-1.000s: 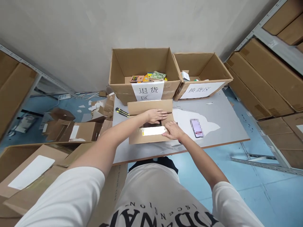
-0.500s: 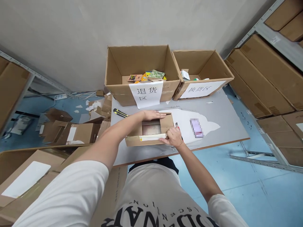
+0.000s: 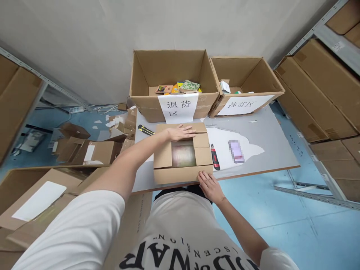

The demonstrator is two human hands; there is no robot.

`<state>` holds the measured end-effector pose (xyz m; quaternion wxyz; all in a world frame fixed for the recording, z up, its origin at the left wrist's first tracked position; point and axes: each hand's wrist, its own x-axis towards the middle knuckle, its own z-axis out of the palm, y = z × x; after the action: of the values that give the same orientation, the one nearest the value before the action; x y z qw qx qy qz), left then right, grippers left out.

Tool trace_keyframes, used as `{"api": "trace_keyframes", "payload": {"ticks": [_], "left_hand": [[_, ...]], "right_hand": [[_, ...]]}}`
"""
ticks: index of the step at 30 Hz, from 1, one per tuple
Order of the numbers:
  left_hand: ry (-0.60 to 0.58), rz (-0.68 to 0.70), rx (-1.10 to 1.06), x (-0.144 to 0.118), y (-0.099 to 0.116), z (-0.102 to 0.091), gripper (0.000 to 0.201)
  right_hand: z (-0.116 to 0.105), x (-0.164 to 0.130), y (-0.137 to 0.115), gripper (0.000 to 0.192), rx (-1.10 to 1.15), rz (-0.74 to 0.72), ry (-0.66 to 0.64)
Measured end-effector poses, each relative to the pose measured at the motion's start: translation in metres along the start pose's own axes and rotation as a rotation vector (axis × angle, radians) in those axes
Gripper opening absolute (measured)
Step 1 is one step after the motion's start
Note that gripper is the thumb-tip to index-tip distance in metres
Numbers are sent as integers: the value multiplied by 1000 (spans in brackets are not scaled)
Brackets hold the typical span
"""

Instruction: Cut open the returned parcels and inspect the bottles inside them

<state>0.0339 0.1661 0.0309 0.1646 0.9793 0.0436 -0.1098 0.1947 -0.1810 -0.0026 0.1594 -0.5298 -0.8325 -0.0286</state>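
A brown cardboard box [image 3: 162, 155] sits at the near edge of the grey table, with a rectangular gap between its top flaps. Through that gap a pale, shiny, wrapped item [image 3: 183, 154] is visible, though its kind is unclear. My left hand [image 3: 181, 132] lies flat across the far part of the box top, fingers stretched out. At the near right corner, my right hand [image 3: 210, 184] rests against the front panel with fingers extended. A red and black utility knife [image 3: 215, 157] lies just right of the box. Another utility knife, yellow and black [image 3: 146, 130], lies behind my left forearm.
Two large open cartons with paper signs, a left one [image 3: 146, 108] and a right one [image 3: 249, 105], stand at the table's back. A pixelated purple object [image 3: 236, 151] lies on white paper. Torn cardboard [image 3: 98, 152] covers floor at left; racks of cartons [image 3: 323, 93] stand right.
The near edge of the box top has flattened, and the white strip there no longer shows. My right hand has moved down to the front panel. The gap looks larger.
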Motion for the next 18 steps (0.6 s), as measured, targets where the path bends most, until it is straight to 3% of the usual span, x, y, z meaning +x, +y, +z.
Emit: {"api": "trace_keyframes", "payload": {"ticks": [3, 6, 9, 13, 16, 18], "left_hand": [[96, -93, 65, -26, 20, -1, 68], [146, -95, 116, -49, 51, 1, 64], [79, -17, 101, -62, 84, 6, 44], [-125, -85, 127, -60, 110, 11, 29], [-232, -246, 142, -52, 118, 12, 29], [-243, -326, 138, -45, 123, 13, 26]], "right_hand": [[-15, 13, 7, 27, 149, 118, -35], [-45, 53, 24, 25, 296, 299, -185], [-65, 115, 43, 20, 323, 231, -394], [-51, 193, 46, 30, 179, -7, -723], [-28, 223, 34, 30, 35, 49, -964], [-15, 228, 27, 34, -45, 131, -1017]]}}
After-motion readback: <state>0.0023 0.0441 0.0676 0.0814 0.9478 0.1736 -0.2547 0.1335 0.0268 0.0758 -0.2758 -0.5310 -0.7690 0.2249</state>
